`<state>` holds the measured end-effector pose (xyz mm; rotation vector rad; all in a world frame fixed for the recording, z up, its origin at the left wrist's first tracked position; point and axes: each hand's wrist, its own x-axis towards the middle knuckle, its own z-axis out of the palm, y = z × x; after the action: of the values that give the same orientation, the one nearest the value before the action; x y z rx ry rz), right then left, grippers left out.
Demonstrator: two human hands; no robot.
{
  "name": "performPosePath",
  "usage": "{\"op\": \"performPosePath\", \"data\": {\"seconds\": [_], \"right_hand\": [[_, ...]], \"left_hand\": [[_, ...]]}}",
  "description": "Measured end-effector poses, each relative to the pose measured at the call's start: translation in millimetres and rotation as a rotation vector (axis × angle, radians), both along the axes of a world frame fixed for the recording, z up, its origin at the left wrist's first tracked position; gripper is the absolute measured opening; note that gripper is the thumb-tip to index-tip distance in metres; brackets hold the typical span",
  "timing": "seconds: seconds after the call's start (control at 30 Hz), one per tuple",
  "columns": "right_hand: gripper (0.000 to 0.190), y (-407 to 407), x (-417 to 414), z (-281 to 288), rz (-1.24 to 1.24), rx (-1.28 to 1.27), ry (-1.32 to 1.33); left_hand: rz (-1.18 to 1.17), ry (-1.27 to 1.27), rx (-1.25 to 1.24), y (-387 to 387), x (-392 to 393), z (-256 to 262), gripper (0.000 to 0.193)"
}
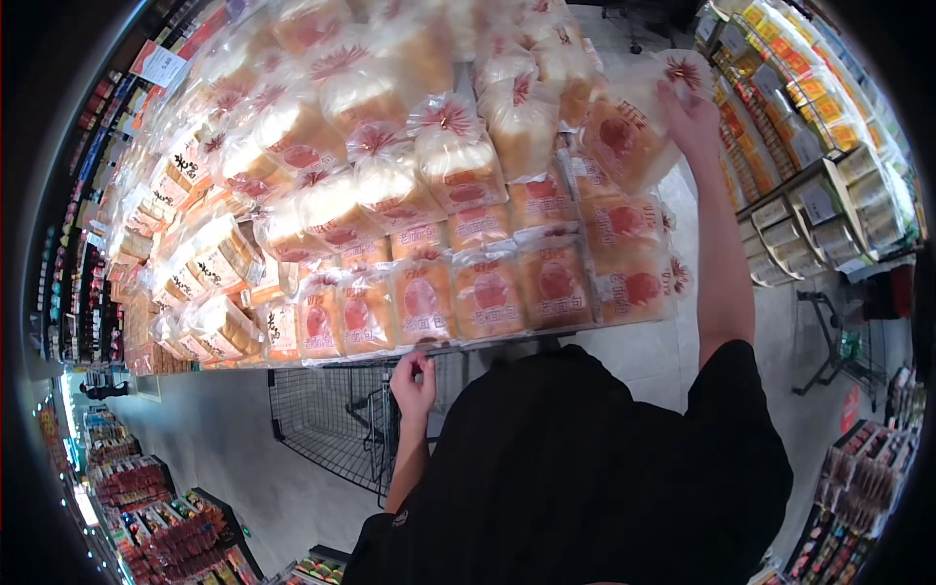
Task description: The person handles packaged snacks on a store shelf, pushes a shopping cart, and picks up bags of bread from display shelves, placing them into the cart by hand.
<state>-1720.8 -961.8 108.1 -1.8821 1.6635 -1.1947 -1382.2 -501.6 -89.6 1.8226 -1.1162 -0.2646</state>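
My right hand (691, 121) is closed around the gathered neck of a clear plastic bread bag (625, 139), at the right end of a large bread display. The bag hangs tilted over stacked bagged loaves (629, 223). My left hand (414, 384), fingers curled, is by the display's front edge, below a flat-lying bagged loaf (415, 300); whether it touches the edge I cannot tell. Nothing shows in it. More loaves with tied tops (459, 157) are piled behind the front row. Sliced bread packs (216, 267) lie on the left.
A wire shopping cart (329, 431) is beside my left forearm, below the display. Shelves of packaged goods (812, 88) rise at the right, with another cart (833, 344) near them. Snack racks (161, 534) are at the lower left. A price sign (159, 64) stands at the upper left.
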Motion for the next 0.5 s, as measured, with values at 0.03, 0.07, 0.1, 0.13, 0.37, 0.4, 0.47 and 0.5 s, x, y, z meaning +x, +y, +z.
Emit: {"op": "performPosePath", "data": {"seconds": [0.03,0.07,0.1,0.13,0.37,0.4,0.47,0.5], "right_hand": [[0.060,14,-5,6,-0.005,-0.002,0.002],[0.047,29,-8,11,0.150,-0.093,-0.163],[0.035,37,-12,14,0.305,-0.187,-0.326],[0.029,25,-40,-2,0.270,-0.030,-0.170],[0.038,90,-36,-7,0.581,0.271,-0.300],[0.052,90,-28,-10,0.684,0.245,-0.401],[0.041,106,1,-4,0.792,0.271,-0.606],[0.031,112,13,-2,0.889,0.294,-0.809]], "left_hand": [[-0.027,0.003,-0.025,-11,0,7,0.014],[-0.024,0.036,0.000,-22,1,13,0.017],[-0.070,0.045,-0.044,-38,0,24,0.021],[-0.119,0.054,-0.088,-56,-2,37,0.024],[-0.694,0.290,-0.125,-180,-24,120,0.085],[-0.823,0.335,-0.166,-196,-27,127,0.092],[-0.940,0.357,-0.163,-223,-33,139,0.098],[-1.065,0.383,-0.161,-232,-36,140,0.104]]}}
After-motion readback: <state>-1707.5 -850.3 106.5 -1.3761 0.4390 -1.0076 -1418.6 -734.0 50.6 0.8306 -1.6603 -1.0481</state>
